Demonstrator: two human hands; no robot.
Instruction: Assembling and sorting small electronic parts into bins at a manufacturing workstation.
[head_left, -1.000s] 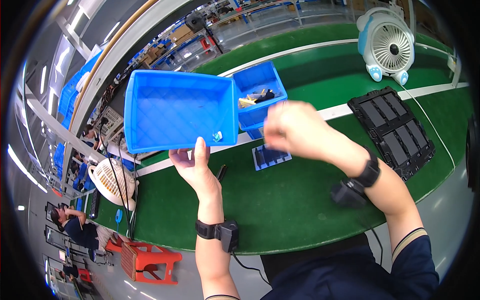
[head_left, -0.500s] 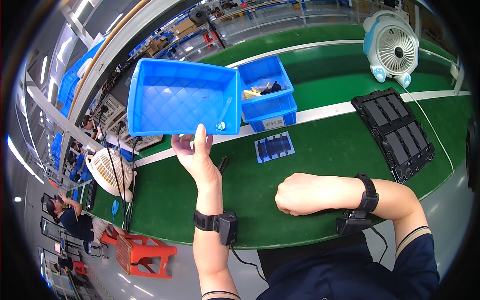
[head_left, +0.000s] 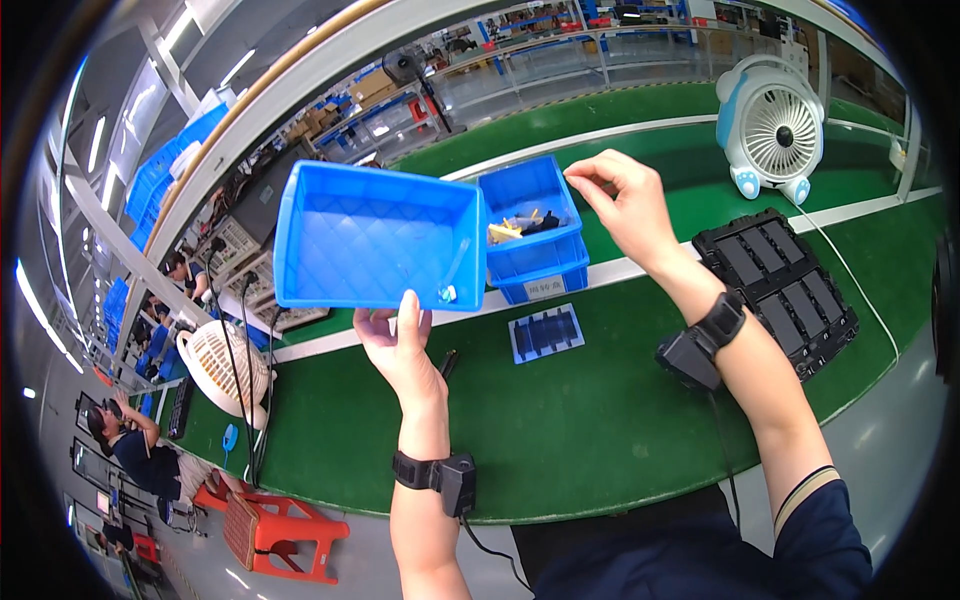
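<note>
My left hand (head_left: 398, 348) grips a shallow blue plastic bin (head_left: 370, 230) by its near edge, thumb over the rim. The bin is raised above the bench and tilted so its inside shows. A small white-and-teal scrap (head_left: 446, 293) lies in its near right corner. My right hand (head_left: 632, 208) is up beside the stacked blue bins (head_left: 540, 265), to their right, with thumb and fingertips pinched together. Whatever might be in that pinch is too small to make out. Yellow and black small parts (head_left: 520, 226) lie in the top stacked bin.
On the green bench (head_left: 560, 430) lie a blue sheet with dark strips (head_left: 546, 333), a slim black object (head_left: 450, 364) and a black slotted tray (head_left: 785, 285). A white-and-blue fan (head_left: 780, 135) stands far right, a cream fan (head_left: 222, 365) at left. A co-worker (head_left: 150, 450) sits at far left.
My right hand has risen from a fist over the bench to beside the stacked bins, now in a pinch. The left hand still holds the bin; the view has tilted up slightly.
</note>
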